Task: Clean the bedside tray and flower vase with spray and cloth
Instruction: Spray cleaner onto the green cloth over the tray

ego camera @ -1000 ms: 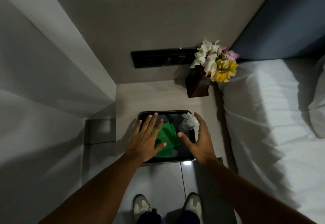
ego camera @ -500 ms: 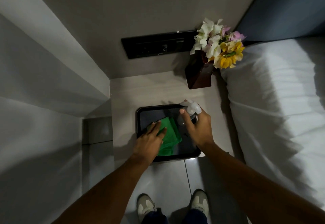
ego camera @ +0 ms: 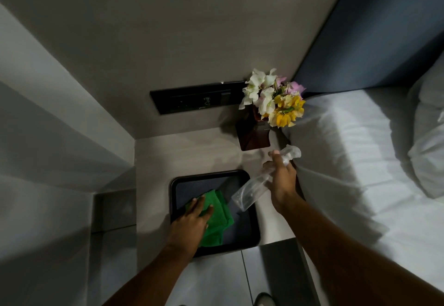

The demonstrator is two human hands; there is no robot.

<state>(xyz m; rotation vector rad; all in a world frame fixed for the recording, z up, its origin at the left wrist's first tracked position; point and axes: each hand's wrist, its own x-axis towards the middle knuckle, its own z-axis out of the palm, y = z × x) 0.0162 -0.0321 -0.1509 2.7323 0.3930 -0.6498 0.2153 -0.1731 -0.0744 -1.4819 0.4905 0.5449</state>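
My left hand point(ego camera: 189, 221) lay flat, fingers spread, its grip holding nothing, pressing the green cloth point(ego camera: 217, 219) inside the black tray point(ego camera: 249, 238) on the table point(ego camera: 192, 152). The cloth covered the tray's left part. My right hand point(ego camera: 282, 180) had its grip wrapped round the clear spray bottle point(ego camera: 252, 189), tilted above the tray's right edge. The dark vase point(ego camera: 253, 135) of flowers point(ego camera: 274, 99) stood beyond, at the wall, beside the bed point(ego camera: 348, 161).

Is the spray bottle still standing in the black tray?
No, the right hand holds the spray bottle lifted and tilted above the tray, while the left hand presses the green cloth.
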